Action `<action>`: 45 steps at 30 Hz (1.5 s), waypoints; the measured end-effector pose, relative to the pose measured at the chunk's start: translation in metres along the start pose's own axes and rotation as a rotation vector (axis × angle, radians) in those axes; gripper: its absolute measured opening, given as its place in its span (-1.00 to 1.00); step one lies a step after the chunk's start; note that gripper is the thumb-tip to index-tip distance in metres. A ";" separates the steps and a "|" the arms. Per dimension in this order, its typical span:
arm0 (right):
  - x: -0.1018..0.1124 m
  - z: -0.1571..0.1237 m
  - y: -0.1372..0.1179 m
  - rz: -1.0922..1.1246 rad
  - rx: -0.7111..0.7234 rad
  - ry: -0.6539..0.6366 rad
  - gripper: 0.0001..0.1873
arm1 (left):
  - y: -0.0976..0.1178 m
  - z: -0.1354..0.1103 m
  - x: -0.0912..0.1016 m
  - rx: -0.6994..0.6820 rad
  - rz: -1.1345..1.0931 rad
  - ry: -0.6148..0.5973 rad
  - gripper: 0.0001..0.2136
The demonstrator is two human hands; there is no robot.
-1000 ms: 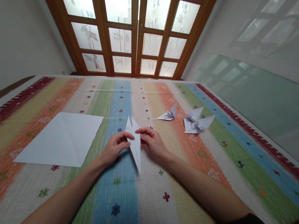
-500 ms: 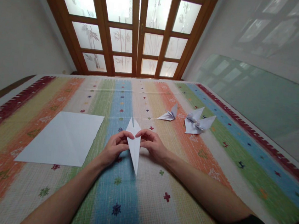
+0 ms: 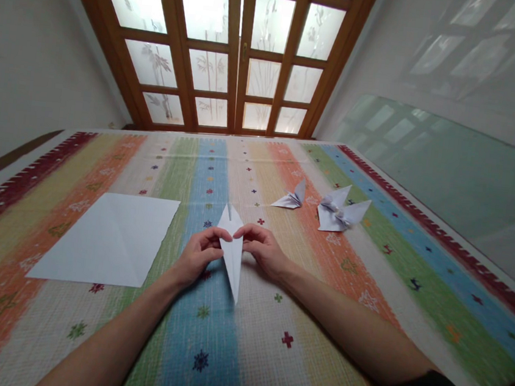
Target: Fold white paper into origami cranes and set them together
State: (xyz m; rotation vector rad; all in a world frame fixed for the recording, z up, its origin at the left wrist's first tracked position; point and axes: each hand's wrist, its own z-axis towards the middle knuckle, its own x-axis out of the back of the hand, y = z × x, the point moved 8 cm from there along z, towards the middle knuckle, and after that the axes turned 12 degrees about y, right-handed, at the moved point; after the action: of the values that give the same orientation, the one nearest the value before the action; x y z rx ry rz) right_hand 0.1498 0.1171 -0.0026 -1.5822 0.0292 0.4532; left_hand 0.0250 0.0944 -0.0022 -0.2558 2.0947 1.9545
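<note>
A narrow, pointed folded white paper [image 3: 233, 259] lies on the striped cloth [image 3: 241, 351] in front of me, its long tip toward me. My left hand [image 3: 196, 256] pinches its left edge near the middle with thumb and forefinger. On the other side, my right hand [image 3: 264, 250] pinches its right edge. Both hands rest on the cloth, fingers curled.
A flat white sheet [image 3: 108, 239] lies to the left. Two finished folded paper figures, a small one [image 3: 290, 199] and a larger one [image 3: 340, 210], sit farther off to the right. Wooden glazed doors [image 3: 236, 49] stand beyond the cloth; a wall [image 3: 454, 115] runs along the right.
The folded paper has turned slightly, so its near tip sits a little more to the left. Both hands keep their pinch and have barely shifted.
</note>
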 end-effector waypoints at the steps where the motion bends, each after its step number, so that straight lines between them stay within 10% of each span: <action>1: 0.000 0.000 0.001 0.001 -0.002 0.002 -0.79 | -0.001 0.000 -0.001 0.012 -0.016 -0.007 -0.76; 45: -0.004 -0.015 -0.021 -0.298 0.256 0.236 -0.65 | 0.017 -0.004 -0.004 -0.219 0.278 0.207 -0.62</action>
State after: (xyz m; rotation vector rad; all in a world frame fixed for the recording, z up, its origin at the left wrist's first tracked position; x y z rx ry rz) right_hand 0.1565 0.1035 0.0183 -1.3517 0.0293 0.0259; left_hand 0.0232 0.0913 0.0156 -0.2269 2.1362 2.4201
